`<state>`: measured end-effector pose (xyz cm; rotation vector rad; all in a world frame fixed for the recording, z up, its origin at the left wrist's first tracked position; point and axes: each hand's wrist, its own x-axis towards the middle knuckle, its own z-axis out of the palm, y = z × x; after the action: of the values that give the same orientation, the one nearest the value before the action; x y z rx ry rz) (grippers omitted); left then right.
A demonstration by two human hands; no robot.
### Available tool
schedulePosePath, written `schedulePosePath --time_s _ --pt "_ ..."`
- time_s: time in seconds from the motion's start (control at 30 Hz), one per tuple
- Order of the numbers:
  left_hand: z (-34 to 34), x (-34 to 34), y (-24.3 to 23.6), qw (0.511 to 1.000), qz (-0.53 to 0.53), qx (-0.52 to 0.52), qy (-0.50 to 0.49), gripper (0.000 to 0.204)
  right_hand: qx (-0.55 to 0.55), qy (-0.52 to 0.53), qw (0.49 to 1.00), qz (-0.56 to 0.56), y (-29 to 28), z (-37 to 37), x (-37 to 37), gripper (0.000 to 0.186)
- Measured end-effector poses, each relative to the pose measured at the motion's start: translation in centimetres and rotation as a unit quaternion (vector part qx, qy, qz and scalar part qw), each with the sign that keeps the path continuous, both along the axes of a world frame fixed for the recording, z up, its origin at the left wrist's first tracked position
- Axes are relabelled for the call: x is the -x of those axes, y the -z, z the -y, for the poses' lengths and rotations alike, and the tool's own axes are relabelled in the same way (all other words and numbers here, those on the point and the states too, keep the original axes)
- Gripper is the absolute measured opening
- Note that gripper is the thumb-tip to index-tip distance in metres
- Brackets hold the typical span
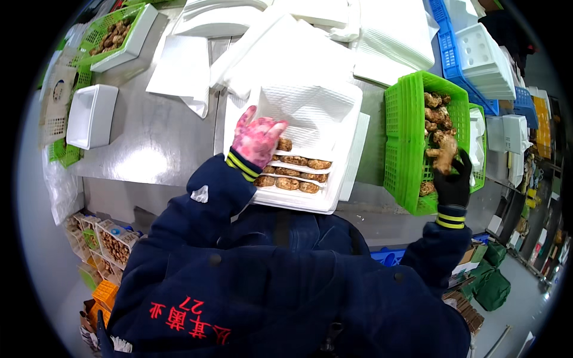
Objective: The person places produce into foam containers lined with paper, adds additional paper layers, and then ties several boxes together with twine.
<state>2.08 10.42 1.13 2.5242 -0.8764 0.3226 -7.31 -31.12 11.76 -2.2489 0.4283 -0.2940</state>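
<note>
My left hand (259, 141), in a pink mottled glove, reaches over the left side of a white foam box (352, 113). Its fingers are apart, and a single brown mushroom (285, 144) lies by the fingertips; whether they touch it I cannot tell. Nearer to me in the box, several mushrooms (287, 183) lie in rows parted by folds of white paper (298, 122). On the right, my black-gloved right hand (455, 184) grips a long, pale brown mushroom (444, 155) above a green basket (401, 143), where more brown mushrooms (439, 113) lie.
White paper sheets (286, 53) cover the back of the metal table (134, 137). At left stand a small white foam box (92, 116) and a green basket of mushrooms (113, 37). Blue crates (456, 56) and stacked white trays (486, 59) line the far right.
</note>
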Motion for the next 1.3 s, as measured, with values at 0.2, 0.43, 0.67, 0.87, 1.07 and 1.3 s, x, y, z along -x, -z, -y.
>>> schedulePosePath --time_s 0.2,0.43,0.67,0.87,1.07,1.3 --pt "1.8 -1.0 -0.3 0.951 -0.104 -0.279 0.082 0.023 0.348 -0.443 0.823 -0.073 8.2 -17.8 -6.5 0.038" --pt "1.1 -0.9 0.0 0.940 -0.140 -0.301 0.078 0.020 0.442 -0.435 0.767 -0.165 9.6 -21.0 -6.7 0.021" --pt "1.4 -1.1 -0.2 0.955 -0.136 -0.253 0.073 0.020 0.454 -0.370 0.791 -0.178 10.1 -22.0 -6.1 0.009" --pt "1.9 -3.6 0.7 0.987 0.022 -0.159 0.034 0.013 0.423 -0.310 0.839 -0.147 8.5 -21.1 -10.0 0.012" --pt "4.1 -6.3 0.3 0.930 -0.136 -0.331 0.085 0.015 0.451 -0.327 0.806 -0.201 11.2 -20.5 -11.7 0.008" --pt "3.2 -5.2 -0.2 0.948 -0.125 -0.279 0.093 0.017 0.470 -0.328 0.812 -0.109 11.4 -20.4 -10.2 0.008"
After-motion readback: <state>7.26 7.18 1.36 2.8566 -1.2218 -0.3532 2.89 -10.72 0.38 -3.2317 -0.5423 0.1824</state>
